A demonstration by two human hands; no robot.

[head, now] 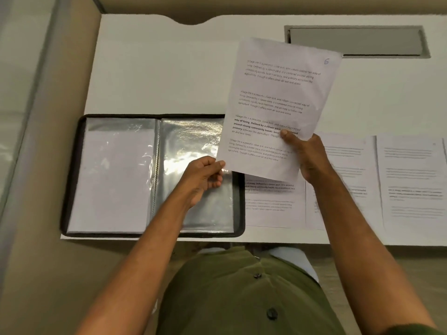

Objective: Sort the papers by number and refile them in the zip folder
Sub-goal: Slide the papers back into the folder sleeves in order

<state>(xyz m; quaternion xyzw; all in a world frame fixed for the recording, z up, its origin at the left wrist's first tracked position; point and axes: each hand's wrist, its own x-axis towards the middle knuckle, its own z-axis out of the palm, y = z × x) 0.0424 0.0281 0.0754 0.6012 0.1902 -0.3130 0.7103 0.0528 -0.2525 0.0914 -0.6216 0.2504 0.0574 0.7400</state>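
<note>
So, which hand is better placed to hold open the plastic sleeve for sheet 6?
Probably the left hand. It pinches only the corner of the sheet and hangs right above the folder's right-hand sleeve. The right hand carries the sheet, further from the folder.

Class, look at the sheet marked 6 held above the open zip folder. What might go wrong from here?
1. The sheet is held only at its bottom edge by the left hand and right hand, so it could flop or crease while sliding into the plastic sleeve.
2. The loose papers on the desk overlap, so their order could easily get mixed.
</note>
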